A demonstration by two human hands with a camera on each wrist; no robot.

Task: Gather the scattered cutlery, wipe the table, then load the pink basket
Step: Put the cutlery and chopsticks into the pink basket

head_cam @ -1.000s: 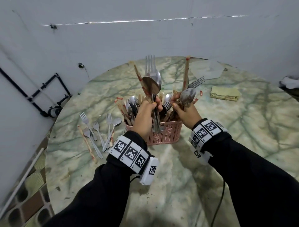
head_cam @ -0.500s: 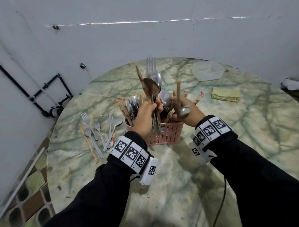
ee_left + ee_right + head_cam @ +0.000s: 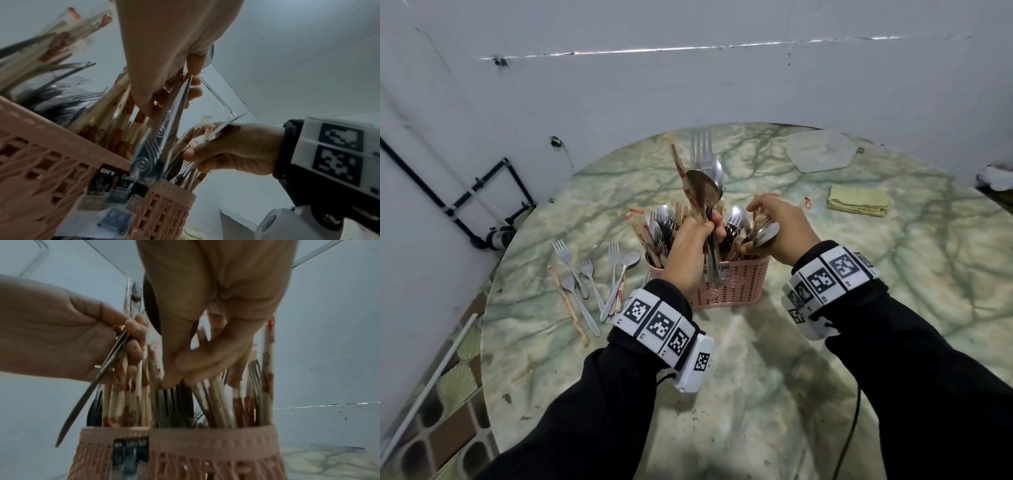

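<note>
The pink basket (image 3: pixel 729 284) stands mid-table, packed with spoons, forks and wrapped chopsticks. My left hand (image 3: pixel 707 231) grips an upright bundle of cutlery (image 3: pixel 703 185) over the basket's front; its handles (image 3: pixel 162 138) hang just outside the rim. My right hand (image 3: pixel 756 219) reaches down into the basket's right side, its fingers (image 3: pixel 174 378) among the chopsticks, with a spoon (image 3: pixel 767 234) held under the palm. Several loose forks and spoons (image 3: pixel 585 274) and a wrapped chopstick pair (image 3: pixel 566 301) lie on the table left of the basket.
A folded yellow cloth (image 3: pixel 858 200) lies at the far right of the round marbled table (image 3: pixel 756 394). A clear plastic lid (image 3: pixel 822 150) sits near the far edge. White walls close in behind and on the left, with black pipes (image 3: pixel 465 195) low down.
My right hand has dropped from above the basket down into it; the chopsticks and fork it held up now stand in the basket. The left hand and its bundle have hardly moved.
</note>
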